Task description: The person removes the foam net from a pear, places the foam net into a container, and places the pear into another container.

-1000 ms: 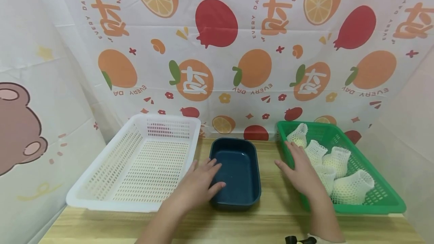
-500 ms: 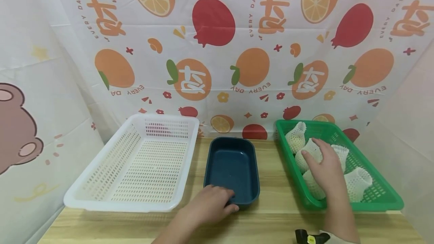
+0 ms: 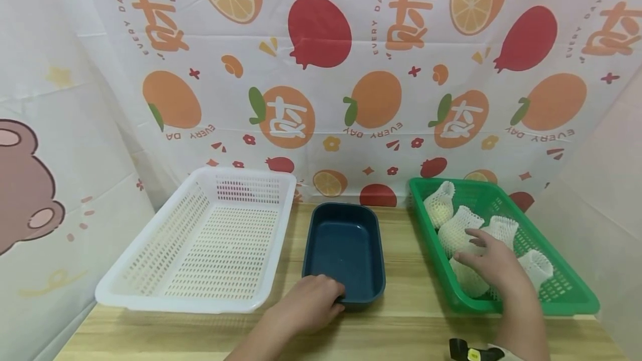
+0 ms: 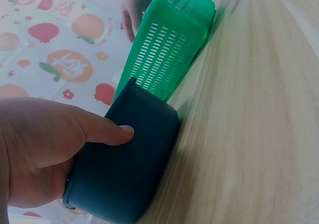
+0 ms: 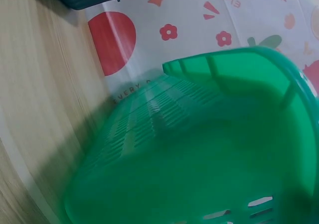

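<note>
Green plastic makes up one basket [image 3: 546, 309], on the person's right, and inside it sit five pale foam-net bundles [image 3: 453, 233], some partly hidden by the hand above them. The cloth [image 3: 331, 113] behind carries the only readable writing, "EVERY DAY", printed six times: three running upright in the upper part, three curving along below. Larger brushed characters appear five times, three in orange and two in white on printed oranges; I cannot be sure how they read. One brown bear print [image 3: 22, 183] shows at the far left.

On the wood-grain table [image 3: 401, 338] stand three containers, counting the green one: one white basket [image 3: 175, 304] on the left, and one dark blue box [image 3: 343, 255] between the two baskets. The left hand [image 3: 313, 301] grips the near end of that box, thumb against its outer wall. The right hand [image 3: 494, 261] hangs over the bundles, thumb and forefinger apart; whether it touches a net I cannot tell. One black wrist device [image 3: 476, 352] on that arm bears one yellow label, its marking too small to read
</note>
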`<control>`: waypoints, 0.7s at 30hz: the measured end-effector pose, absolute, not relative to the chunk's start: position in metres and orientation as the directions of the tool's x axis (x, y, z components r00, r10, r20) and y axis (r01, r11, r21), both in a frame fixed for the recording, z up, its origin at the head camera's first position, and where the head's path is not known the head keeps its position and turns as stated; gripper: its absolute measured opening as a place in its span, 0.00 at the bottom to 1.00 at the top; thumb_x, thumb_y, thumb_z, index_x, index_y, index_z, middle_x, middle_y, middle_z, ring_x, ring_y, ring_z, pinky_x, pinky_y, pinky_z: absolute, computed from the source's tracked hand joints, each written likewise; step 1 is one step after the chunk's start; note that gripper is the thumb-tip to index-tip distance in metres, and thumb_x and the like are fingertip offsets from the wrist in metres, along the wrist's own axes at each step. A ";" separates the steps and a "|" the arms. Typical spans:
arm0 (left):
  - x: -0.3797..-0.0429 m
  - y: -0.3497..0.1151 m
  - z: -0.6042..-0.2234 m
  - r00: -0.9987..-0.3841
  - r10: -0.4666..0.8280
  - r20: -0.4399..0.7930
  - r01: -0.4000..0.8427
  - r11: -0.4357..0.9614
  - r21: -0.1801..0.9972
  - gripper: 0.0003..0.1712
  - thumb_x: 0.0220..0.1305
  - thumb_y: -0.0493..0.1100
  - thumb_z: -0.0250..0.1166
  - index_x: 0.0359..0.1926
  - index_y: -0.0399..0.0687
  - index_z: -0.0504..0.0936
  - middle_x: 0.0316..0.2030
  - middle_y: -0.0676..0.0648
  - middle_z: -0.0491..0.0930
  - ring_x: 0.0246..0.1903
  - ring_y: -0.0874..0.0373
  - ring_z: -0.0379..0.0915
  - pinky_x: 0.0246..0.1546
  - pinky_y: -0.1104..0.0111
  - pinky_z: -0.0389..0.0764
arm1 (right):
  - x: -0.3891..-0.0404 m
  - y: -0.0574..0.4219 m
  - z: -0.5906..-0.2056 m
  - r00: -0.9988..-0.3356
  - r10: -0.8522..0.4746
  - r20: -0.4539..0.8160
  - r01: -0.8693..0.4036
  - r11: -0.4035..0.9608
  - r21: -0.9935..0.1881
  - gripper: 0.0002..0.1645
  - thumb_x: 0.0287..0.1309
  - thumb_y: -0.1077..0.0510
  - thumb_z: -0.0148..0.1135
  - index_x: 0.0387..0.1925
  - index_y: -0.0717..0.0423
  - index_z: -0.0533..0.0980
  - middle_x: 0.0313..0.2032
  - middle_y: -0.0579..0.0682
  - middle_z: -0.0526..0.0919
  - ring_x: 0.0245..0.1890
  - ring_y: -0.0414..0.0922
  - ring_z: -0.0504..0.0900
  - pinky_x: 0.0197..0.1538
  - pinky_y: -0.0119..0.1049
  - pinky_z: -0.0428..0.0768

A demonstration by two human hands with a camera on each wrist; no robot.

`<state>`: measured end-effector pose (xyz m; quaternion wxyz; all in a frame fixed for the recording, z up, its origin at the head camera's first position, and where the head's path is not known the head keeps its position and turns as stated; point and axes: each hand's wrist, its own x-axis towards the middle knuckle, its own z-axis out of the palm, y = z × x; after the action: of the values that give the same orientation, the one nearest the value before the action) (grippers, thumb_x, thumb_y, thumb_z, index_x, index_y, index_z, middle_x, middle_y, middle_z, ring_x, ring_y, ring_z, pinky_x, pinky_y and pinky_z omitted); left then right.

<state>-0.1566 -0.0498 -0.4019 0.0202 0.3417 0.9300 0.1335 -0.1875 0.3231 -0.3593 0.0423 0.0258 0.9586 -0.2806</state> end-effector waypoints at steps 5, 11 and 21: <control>-0.157 -0.049 -0.402 -0.769 0.637 0.047 0.623 0.733 0.273 0.06 0.59 0.47 0.71 0.35 0.52 0.87 0.32 0.55 0.85 0.32 0.65 0.80 0.32 0.70 0.80 | -0.186 0.323 -0.362 -0.995 -0.012 -0.102 0.045 0.841 -0.539 0.45 0.59 0.45 0.67 0.71 0.59 0.60 0.65 0.73 0.67 0.62 0.73 0.67 0.49 0.61 0.76; -0.157 -0.049 -0.402 -0.773 0.633 0.043 0.618 0.735 0.279 0.06 0.59 0.48 0.71 0.34 0.53 0.86 0.30 0.56 0.84 0.30 0.65 0.79 0.31 0.70 0.79 | -0.186 0.324 -0.363 -0.997 -0.031 -0.071 0.009 0.865 -0.502 0.39 0.54 0.57 0.67 0.67 0.61 0.67 0.63 0.73 0.68 0.61 0.72 0.68 0.49 0.61 0.77; -0.157 -0.050 -0.402 -0.781 0.624 0.027 0.598 0.733 0.324 0.08 0.60 0.51 0.70 0.31 0.53 0.85 0.28 0.58 0.82 0.26 0.69 0.74 0.27 0.71 0.76 | -0.190 0.324 -0.366 -1.000 0.012 -0.020 0.020 0.876 -0.481 0.23 0.58 0.56 0.65 0.53 0.63 0.80 0.57 0.70 0.76 0.59 0.72 0.70 0.52 0.63 0.75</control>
<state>-0.1570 -0.0502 -0.4018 0.0420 0.3286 0.9300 0.1595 -0.1903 0.3238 -0.3659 0.0084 0.0083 0.9685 -0.2486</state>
